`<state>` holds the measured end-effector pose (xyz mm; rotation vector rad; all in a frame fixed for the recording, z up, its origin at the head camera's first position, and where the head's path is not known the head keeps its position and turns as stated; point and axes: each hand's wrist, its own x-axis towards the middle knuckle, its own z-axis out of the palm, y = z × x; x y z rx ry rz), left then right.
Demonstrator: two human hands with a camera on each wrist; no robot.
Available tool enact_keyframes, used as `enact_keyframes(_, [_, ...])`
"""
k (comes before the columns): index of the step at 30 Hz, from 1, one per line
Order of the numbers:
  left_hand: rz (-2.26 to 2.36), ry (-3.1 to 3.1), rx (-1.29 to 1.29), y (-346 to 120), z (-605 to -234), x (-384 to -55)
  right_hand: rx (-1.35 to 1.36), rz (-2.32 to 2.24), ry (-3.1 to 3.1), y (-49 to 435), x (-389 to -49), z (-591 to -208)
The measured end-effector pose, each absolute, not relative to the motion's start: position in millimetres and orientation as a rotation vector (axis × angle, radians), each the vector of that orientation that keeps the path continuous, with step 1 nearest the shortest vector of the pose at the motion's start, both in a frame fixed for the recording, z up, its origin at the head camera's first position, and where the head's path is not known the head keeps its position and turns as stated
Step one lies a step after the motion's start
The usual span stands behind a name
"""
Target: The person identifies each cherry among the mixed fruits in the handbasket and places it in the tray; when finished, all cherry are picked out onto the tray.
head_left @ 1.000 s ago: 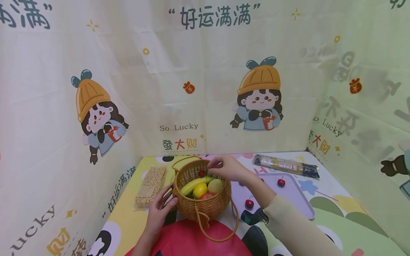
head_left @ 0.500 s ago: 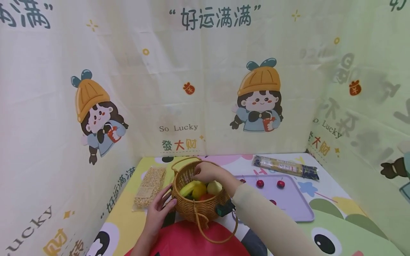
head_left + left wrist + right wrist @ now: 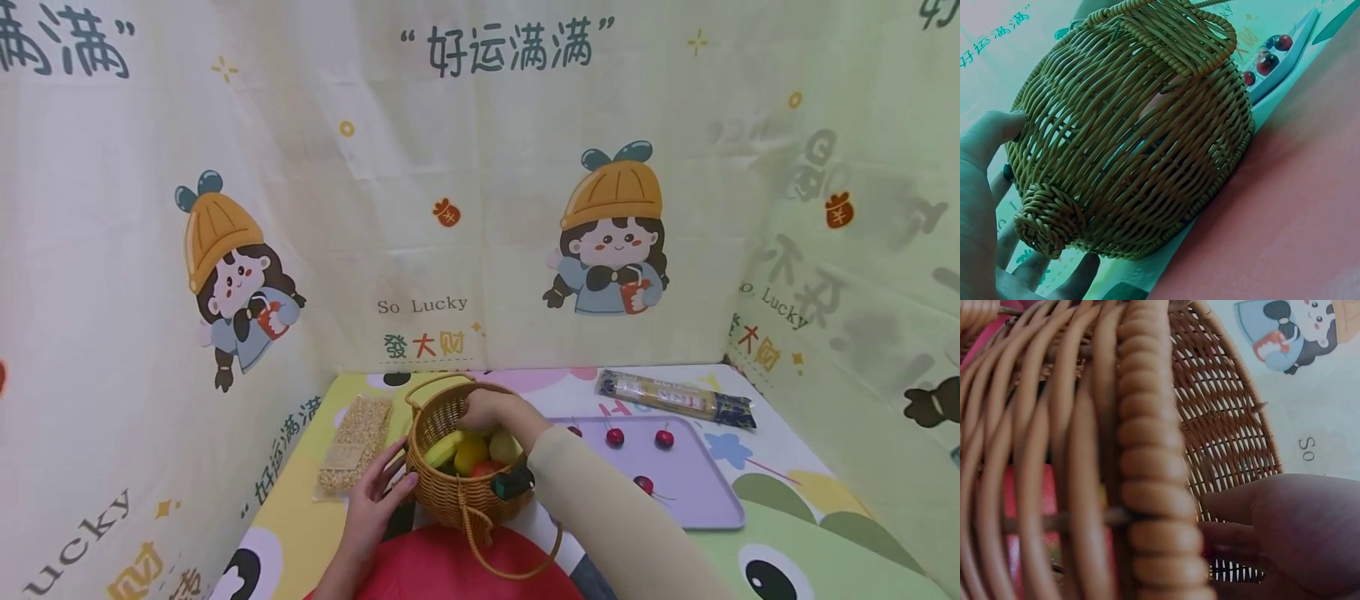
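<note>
A round wicker basket (image 3: pixel 450 497) holds a banana (image 3: pixel 443 448), a yellow lemon (image 3: pixel 471 457), a pale green round fruit (image 3: pixel 504 447) and a red fruit (image 3: pixel 487 469). My left hand (image 3: pixel 369 502) holds the basket's left side; in the left wrist view its thumb (image 3: pixel 999 130) lies against the weave, with fingers around the woven lug. My right hand (image 3: pixel 493 412) reaches over the rim into the basket, above the fruit. Its fingers (image 3: pixel 1230 506) show past the rim in the right wrist view, but the fingertips are hidden and I cannot tell whether they pinch anything.
Several cherries, one of them a front cherry (image 3: pixel 643 483), lie on a lilac tray (image 3: pixel 705 496) to the right. Behind it is a long wrapped packet (image 3: pixel 675 398). A bag of grains (image 3: pixel 352 450) lies left of the basket. A rope handle (image 3: pixel 517 575) droops in front.
My right hand has moved left from the basket's right rim and down inside, hiding the small red fruit seen there earlier. My left hand stays on the basket's side.
</note>
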<state>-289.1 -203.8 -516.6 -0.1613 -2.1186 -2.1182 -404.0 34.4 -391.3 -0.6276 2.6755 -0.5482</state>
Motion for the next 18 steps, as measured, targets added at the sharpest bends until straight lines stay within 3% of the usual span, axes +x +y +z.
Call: enact_keyframes(18, [-2.132,-2.096,-0.164,-202.5,-519.6,-288.3,-0.666,-0.397,2.706,25.1,-405.0,-395.2])
